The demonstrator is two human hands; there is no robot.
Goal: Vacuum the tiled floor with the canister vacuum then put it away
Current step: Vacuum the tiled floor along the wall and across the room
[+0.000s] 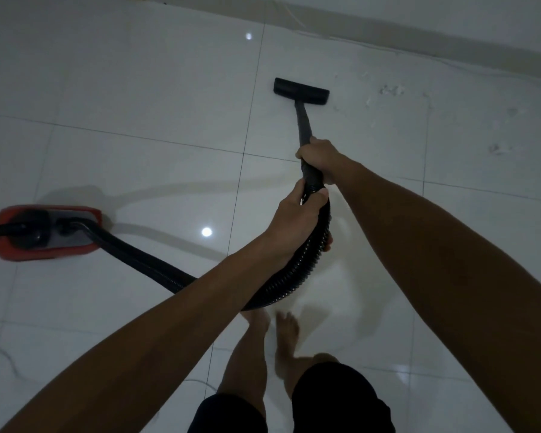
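Red canister vacuum [46, 232] sits on the glossy white tiled floor [138, 89], well to the left of the bare feet [286, 326]. Its black ribbed hose [144, 260] curves up to the left hand [297, 220], which grips it. Just beyond, the right hand [320, 157] grips the black wand [303, 123]. Farther out, the flat black floor nozzle [301, 90] rests on the tiles, left of scattered white debris [391, 90].

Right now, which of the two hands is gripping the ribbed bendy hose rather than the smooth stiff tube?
The left hand: it holds the ribbed hose nearer the body. The right hand grips the smooth wand farther forward, toward the floor head.
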